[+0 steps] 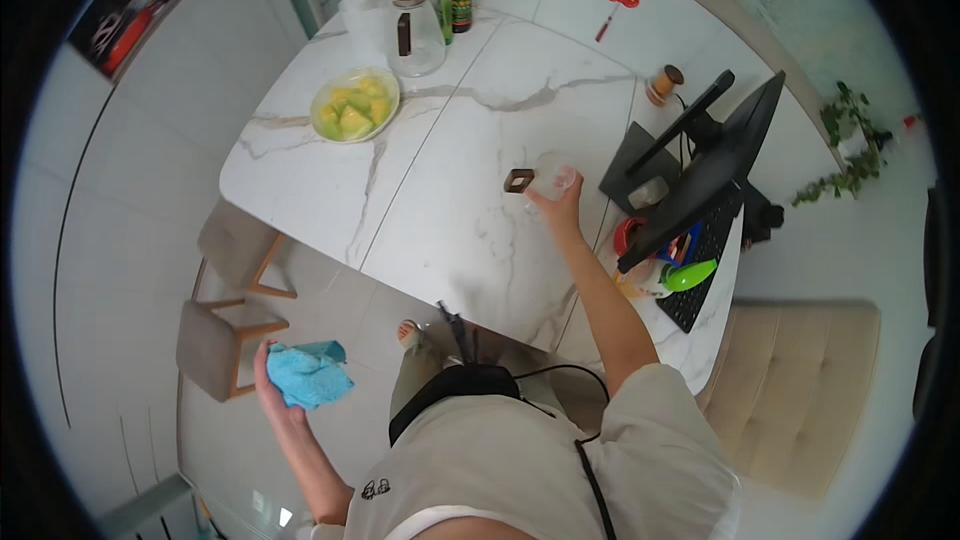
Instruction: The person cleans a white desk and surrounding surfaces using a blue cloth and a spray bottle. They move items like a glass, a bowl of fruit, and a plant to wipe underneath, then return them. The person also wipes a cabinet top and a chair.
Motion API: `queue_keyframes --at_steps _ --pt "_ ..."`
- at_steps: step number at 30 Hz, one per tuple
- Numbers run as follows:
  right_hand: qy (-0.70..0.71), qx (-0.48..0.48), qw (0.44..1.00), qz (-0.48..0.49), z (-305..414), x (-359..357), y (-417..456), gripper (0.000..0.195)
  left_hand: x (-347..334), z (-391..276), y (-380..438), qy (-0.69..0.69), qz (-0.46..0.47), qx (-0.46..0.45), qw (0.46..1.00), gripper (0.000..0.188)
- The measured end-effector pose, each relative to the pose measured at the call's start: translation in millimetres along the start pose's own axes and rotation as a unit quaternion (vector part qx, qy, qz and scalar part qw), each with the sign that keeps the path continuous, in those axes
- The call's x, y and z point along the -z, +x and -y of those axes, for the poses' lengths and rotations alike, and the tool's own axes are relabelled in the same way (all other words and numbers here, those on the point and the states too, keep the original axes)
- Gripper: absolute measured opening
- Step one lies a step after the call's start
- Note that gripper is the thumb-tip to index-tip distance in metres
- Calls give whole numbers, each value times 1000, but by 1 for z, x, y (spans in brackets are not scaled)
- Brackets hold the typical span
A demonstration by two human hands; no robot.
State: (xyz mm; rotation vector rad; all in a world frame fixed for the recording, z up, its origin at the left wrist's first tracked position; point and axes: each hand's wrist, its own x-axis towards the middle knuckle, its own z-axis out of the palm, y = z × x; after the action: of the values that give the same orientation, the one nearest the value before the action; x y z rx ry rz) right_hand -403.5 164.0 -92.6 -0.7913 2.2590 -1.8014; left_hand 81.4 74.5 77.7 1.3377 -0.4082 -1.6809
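Observation:
A bunched light-blue cloth (309, 375) rests in my left hand (279, 382), held out past the table edge above the tiled floor. My right hand (561, 202) is around a clear glass cup (553, 165) over the middle of the marble-patterned table (457, 217). The cup's square brown handle (518, 181) points left, away from my fingers. I cannot tell whether the cup touches the tabletop.
On the table's far left are a plate of cut melon (356, 109), a glass pitcher (417, 37) and bottles (461, 4). To the right stands a monitor (712, 172) with a keyboard (701, 277) and a green-capped bottle (688, 276). Two chairs (206, 349) flank the left edge.

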Motion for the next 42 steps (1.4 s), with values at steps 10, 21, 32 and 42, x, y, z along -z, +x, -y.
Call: queue_keyframes --at_steps 10,21,32,42 --pt "-63 -39 986 -152 -23 6 -3 80 -43 -79 116 114 91 24 989 22" --pt "22 -78 980 -182 -21 -9 21 84 -143 -70 157 184 204 41 961 22" --pt "42 -68 989 -124 124 -109 32 36 -180 -63 210 219 218 104 945 22" --pt "128 -224 965 41 157 -312 208 36 -223 -101 271 265 256 128 921 20"
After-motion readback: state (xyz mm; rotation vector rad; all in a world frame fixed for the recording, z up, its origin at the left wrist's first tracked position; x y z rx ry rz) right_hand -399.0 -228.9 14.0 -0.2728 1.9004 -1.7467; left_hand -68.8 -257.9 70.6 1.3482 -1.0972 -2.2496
